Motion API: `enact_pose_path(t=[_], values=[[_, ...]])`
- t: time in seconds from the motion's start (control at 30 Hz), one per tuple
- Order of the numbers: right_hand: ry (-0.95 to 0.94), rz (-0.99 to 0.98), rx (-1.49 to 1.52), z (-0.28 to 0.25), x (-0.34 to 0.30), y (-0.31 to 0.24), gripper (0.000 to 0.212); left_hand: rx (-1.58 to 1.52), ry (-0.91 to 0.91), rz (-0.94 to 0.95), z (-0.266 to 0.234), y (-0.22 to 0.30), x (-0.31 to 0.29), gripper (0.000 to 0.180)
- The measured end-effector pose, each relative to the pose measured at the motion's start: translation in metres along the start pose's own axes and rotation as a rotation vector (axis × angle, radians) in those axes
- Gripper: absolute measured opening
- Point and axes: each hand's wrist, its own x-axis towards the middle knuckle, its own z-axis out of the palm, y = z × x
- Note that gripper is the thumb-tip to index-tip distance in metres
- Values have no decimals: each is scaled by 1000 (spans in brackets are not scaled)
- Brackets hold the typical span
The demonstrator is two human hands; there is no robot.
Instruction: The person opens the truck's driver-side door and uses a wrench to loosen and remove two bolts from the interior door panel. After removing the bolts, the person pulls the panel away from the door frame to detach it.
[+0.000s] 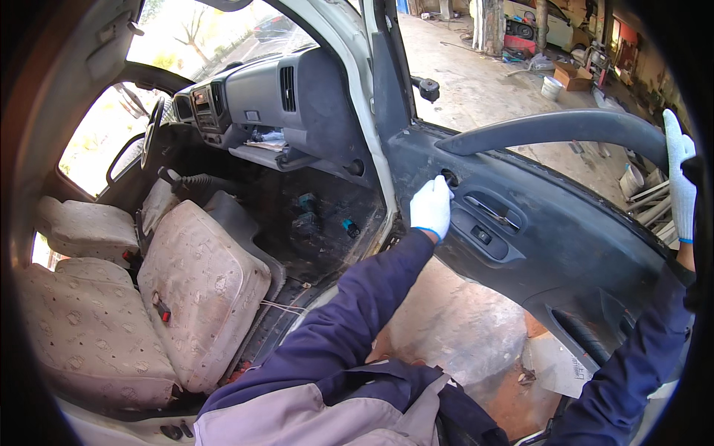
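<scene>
My left hand [431, 209], in a white glove, is at the front part of the open vehicle door's dark grey inner panel [550, 215]. Its fingers are drawn in against a small round black fitting [449, 178], partly hidden by them; I cannot make out what they grip. Further right, my right hand [680, 178], also gloved, has its fingers stretched upward against the rear end of the door's curved dark frame [565, 126]. Between the hands, the panel bears an inner door handle [493, 211] and a window switch [482, 235].
Left is the cab, with patterned beige seats [201, 290], a grey dashboard [260, 97] and an open glovebox [260, 149]. Teal-and-black tools [351, 227] lie on its dark floor. Outside stand a white bucket [551, 88] and a cardboard box [573, 76]. A side mirror [426, 89] juts out.
</scene>
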Motion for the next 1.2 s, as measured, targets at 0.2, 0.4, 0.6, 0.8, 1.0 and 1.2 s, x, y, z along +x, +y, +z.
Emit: enact_pose_path(t=[0.2,0.4,0.6,0.8,1.0,1.2], values=[[21,-93,115,36,-11,14,35,77,-123,118,-46,-1,11,30],[-2,-139,217,57,-20,33,76,347,-260,387,-74,-4,32,28],[-54,-134,148,58,-30,55,62,193,-108,189,-54,1,6,30],[-124,50,316,70,-44,70,48,44,-194,95,-51,-5,0,28],[-132,180,464,78,-58,92,49,-477,-228,-315,-44,6,-13,37],[-118,234,534,85,-69,103,51,25,-325,255,-68,-29,22,31]])
